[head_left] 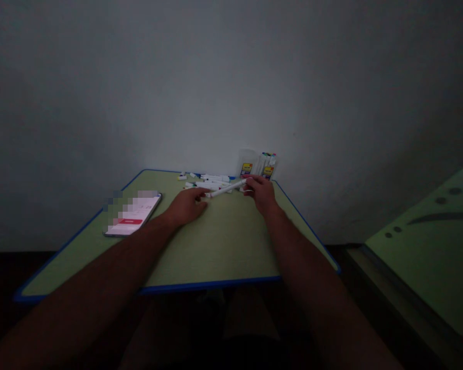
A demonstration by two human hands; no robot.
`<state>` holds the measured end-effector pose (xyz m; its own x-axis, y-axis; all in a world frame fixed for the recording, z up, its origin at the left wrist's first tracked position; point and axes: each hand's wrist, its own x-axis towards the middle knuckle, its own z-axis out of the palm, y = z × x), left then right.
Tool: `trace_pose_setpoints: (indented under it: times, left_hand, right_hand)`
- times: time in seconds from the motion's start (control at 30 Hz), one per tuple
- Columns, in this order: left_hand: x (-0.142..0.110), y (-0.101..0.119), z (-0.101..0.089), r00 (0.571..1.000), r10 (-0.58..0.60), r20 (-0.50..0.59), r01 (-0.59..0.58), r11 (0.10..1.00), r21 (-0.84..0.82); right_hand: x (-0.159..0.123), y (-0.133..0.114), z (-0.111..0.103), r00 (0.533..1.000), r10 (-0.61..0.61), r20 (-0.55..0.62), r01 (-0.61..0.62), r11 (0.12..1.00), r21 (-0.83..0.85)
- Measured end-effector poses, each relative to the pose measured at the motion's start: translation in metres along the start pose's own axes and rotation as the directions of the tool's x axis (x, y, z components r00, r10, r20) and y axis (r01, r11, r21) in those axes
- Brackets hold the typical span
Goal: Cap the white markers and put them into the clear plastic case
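A white marker [228,188] slants across the gap between my two hands, over the far part of the table. Its right, higher end is pinched by the fingers of my right hand [263,194]. My left hand [187,206] is closed at the lower left end, thumb and fingertips together; whether a separate cap is there is too small to tell. Just behind my hands lies a loose pile of white markers [212,181]. A clear plastic case [247,162] with a yellow label stands beyond my right hand. Beside it, a second case [269,165] holds several markers with coloured ends.
A phone [133,218] with a lit screen lies on the left of the light green table [216,252], which has a blue edge. A grey wall [216,92] rises behind the table. To the right stands a pale green panel [432,246].
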<state>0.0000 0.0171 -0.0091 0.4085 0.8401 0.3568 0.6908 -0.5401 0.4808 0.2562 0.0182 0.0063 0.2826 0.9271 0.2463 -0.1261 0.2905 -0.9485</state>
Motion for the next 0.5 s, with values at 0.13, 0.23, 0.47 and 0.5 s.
trace_pose_setpoints:
  times: [0.13, 0.23, 0.47, 0.5]
  left_hand:
    - [0.0, -0.003, 0.001, 0.983, 0.144, 0.116, -0.157, 0.981, 0.117]
    - [0.0, -0.003, 0.001, 0.955, 0.243, 0.169, -0.267, 0.954, 0.134]
    - [0.0, -0.006, 0.004, 0.933, 0.283, 0.224, -0.322, 0.933, 0.161]
    - [0.0, -0.007, 0.005, 0.931, 0.277, 0.237, -0.32, 0.933, 0.166]
  right_hand:
    - [0.007, -0.004, -0.005, 0.99, 0.016, -0.144, -0.013, 1.0, 0.024]
    - [0.014, -0.012, -0.008, 0.971, 0.025, -0.24, -0.023, 1.0, 0.014]
    - [0.046, -0.049, -0.03, 0.93, -0.125, -0.344, 0.074, 0.985, -0.158]
    - [0.052, -0.059, -0.035, 0.92, -0.165, -0.356, 0.1, 0.976, -0.195]
